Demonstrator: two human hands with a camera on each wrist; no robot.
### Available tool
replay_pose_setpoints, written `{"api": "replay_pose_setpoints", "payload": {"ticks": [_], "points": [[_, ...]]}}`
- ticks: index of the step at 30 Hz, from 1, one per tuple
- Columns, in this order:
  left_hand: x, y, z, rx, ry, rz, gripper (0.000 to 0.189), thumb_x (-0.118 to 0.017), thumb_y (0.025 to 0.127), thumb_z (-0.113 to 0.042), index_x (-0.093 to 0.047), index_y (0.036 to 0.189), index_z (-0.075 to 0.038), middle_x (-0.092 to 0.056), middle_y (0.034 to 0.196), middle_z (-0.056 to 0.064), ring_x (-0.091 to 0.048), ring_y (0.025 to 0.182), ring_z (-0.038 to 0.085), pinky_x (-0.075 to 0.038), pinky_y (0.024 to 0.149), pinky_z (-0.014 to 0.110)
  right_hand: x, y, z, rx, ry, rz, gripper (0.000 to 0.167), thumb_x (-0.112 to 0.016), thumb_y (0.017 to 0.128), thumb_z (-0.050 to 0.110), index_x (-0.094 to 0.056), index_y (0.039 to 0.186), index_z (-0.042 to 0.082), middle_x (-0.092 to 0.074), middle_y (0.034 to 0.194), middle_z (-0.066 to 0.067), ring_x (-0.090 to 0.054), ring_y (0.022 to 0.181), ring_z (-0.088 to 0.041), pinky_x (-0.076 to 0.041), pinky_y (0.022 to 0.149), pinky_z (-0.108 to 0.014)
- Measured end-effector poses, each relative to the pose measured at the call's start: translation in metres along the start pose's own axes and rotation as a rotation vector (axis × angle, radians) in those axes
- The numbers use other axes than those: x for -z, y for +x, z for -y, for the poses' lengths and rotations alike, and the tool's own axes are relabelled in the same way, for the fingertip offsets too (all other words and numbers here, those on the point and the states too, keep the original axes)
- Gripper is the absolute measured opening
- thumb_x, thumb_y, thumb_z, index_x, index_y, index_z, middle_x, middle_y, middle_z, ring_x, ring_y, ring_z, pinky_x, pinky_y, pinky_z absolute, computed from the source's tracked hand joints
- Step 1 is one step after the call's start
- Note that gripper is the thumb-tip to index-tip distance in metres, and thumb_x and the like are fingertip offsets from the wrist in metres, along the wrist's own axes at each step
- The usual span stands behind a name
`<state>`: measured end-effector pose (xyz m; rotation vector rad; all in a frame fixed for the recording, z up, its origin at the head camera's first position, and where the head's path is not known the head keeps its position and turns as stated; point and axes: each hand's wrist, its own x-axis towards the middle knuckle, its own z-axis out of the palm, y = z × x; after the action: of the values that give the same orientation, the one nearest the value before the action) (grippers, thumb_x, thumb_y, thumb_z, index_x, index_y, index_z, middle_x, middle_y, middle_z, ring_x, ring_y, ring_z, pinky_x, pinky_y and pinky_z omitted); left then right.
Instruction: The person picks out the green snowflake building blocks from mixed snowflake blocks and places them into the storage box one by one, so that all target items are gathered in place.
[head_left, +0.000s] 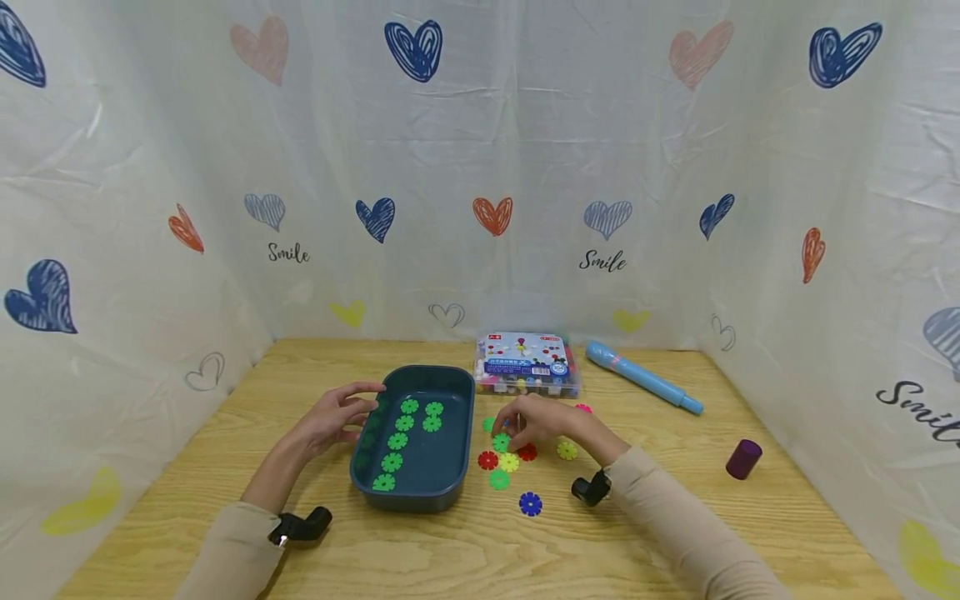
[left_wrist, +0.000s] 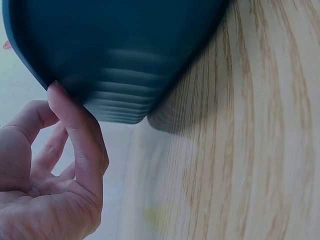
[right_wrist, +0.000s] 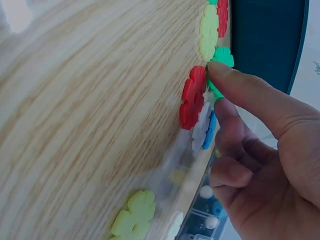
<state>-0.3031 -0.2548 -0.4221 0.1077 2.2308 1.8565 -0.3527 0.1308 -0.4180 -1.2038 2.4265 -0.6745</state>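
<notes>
My left hand (head_left: pixel 337 417) is at the left side of a dark blue rectangular tray (head_left: pixel 441 460), its fingertips touching the rim. In the left wrist view the thumb tip lies right at the tray's edge, with the other fingers loosely bent. Several green snowflake discs (head_left: pixel 392 462) lie inside, most in a column along the left. Right of the tray, my right hand (head_left: pixel 542 417) pinches a green snowflake disc (right_wrist: pixel 216 89) between thumb and index finger. Around it lie red (head_left: pixel 487 460), yellow (head_left: pixel 509 462), green (head_left: pixel 498 479) and blue discs (head_left: pixel 530 504).
Behind the discs stands a clear plastic box (head_left: pixel 527 364) with a printed label and colourful pieces. A light blue tube-shaped object (head_left: pixel 643 379) lies at the back right. A purple cylinder (head_left: pixel 744 459) stands near the table's right edge. Patterned curtains (head_left: pixel 480 167) enclose the table.
</notes>
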Motion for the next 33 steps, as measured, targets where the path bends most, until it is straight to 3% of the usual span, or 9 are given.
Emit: {"api": "replay_pose_setpoints", "payload": {"ticks": [8, 21, 27, 33], "points": [[-0.001, 0.002, 0.002, 0.018, -0.003, -0.013, 0.048, -0.063, 0.096, -0.026, -0.049, 0.141, -0.013, -0.060, 0.121, 0.012, -0.066, 0.089, 0.019, -0.059, 0.068, 0.029, -0.001, 0.001, -0.003, 0.015, -0.013, -0.046, 0.021, -0.076, 0.084, 0.010, -0.072, 0.104, 0.014, -0.068, 0.093, -0.001, -0.059, 0.081, -0.016, -0.050, 0.068, -0.021], [0.001, 0.001, 0.002, -0.017, -0.038, 0.033, 0.053, -0.062, 0.097, -0.026, -0.045, 0.144, -0.009, -0.062, 0.107, 0.004, -0.067, 0.083, 0.014, -0.058, 0.063, 0.025, 0.001, -0.002, 0.000, 0.001, -0.037, -0.062, 0.013, -0.069, 0.090, 0.010, -0.073, 0.103, 0.011, -0.066, 0.085, 0.002, -0.057, 0.072, -0.010, -0.048, 0.066, -0.019], [0.001, 0.000, 0.001, -0.017, -0.033, 0.033, 0.054, -0.062, 0.097, -0.027, -0.044, 0.144, -0.009, -0.063, 0.107, 0.005, -0.067, 0.084, 0.015, -0.058, 0.063, 0.026, 0.005, -0.005, -0.001, 0.006, -0.021, -0.058, 0.019, -0.063, 0.094, 0.009, -0.073, 0.110, 0.008, -0.071, 0.090, 0.000, -0.062, 0.073, -0.012, -0.050, 0.068, -0.019], [0.001, 0.000, 0.001, -0.015, -0.036, 0.035, 0.054, -0.062, 0.097, -0.027, -0.044, 0.144, -0.009, -0.063, 0.108, 0.005, -0.068, 0.085, 0.015, -0.059, 0.064, 0.027, 0.011, -0.006, 0.000, 0.073, 0.005, -0.059, 0.024, -0.059, 0.097, 0.008, -0.066, 0.119, 0.004, -0.071, 0.103, -0.008, -0.067, 0.081, -0.021, -0.053, 0.072, -0.021]]}}
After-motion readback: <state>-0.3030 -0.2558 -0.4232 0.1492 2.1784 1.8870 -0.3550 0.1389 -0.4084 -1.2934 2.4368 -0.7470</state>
